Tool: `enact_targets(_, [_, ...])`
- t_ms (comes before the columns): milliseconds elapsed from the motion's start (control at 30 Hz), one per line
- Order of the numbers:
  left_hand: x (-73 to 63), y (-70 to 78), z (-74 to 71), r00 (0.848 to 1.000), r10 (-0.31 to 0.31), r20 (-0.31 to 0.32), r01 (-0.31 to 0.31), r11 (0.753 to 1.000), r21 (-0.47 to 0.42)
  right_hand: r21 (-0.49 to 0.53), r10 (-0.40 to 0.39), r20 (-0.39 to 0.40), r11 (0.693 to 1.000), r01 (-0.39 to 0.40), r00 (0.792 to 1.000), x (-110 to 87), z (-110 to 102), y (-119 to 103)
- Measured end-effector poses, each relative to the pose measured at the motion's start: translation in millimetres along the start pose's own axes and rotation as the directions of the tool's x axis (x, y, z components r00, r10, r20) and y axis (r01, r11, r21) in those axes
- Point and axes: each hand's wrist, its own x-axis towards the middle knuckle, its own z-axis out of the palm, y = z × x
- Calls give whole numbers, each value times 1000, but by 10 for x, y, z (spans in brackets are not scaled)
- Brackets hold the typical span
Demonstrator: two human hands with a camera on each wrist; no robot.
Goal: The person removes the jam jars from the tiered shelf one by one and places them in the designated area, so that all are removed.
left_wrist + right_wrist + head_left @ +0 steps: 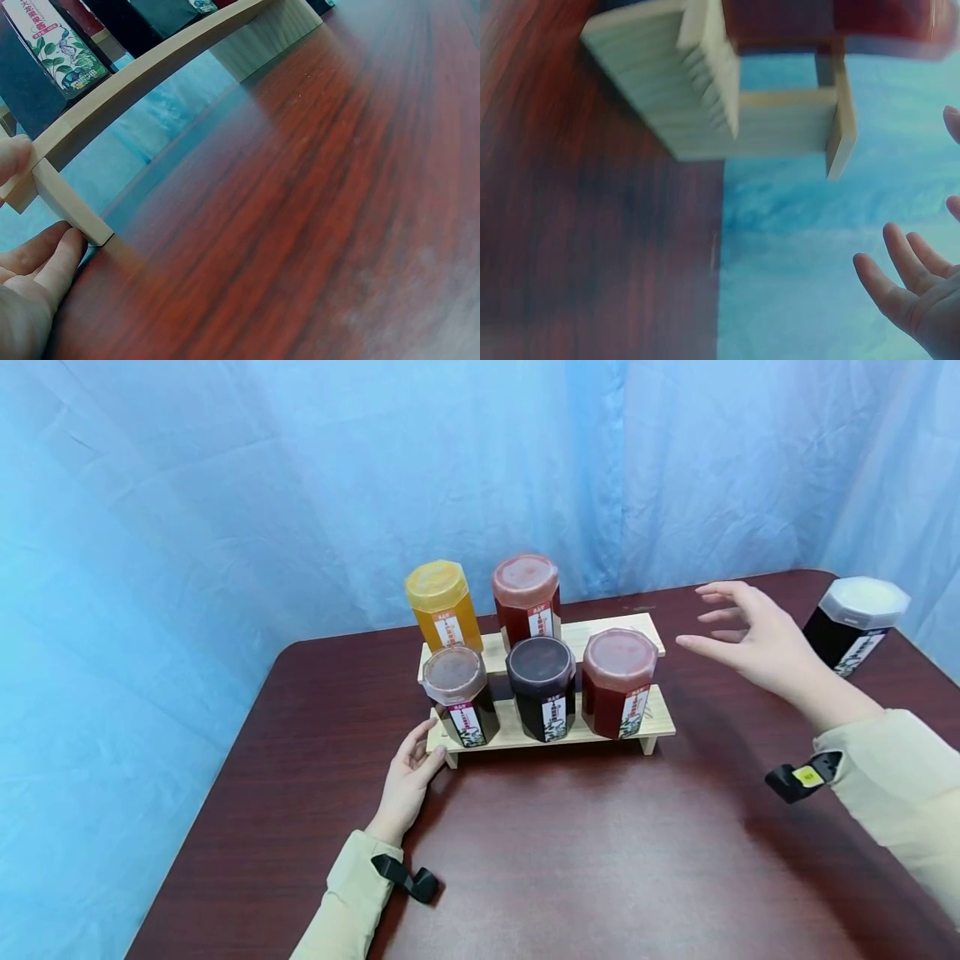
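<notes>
A two-step wooden rack (pixel 512 732) stands on the table. My left hand (pixel 405 781) holds the left end of its lower step; in the left wrist view, fingertips (pixel 64 236) lie against the rack's leg. On the lower step are a dark brown jar (pixel 472 718), a black jar (pixel 542 685) and a red jar (pixel 617 685). Behind them, a yellow jar (pixel 447 602) and another red jar (pixel 527 589) occupy the upper step, whose right end is bare. My right hand (pixel 757 635) hovers right of the rack, fingers spread and holding nothing.
A dark jar with a whitish lid (pixel 858 618) stands at the table's far right, just beyond the right hand. Light blue cloth (pixel 375 485) hangs behind and left of the dark reddish-brown table (pixel 600 852). Each wrist wears a black strap.
</notes>
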Motion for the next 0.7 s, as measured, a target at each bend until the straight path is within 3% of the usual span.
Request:
enact_targets(300, [16,-2,14,1000,20,8,-20,1000,-6,48,-25,65,999,22,998,76,113,-303])
enact_targets(700, [12,-11,0,1000,2,1,-2,1000,11,106,-77,103,992,66,992,174,240,-710])
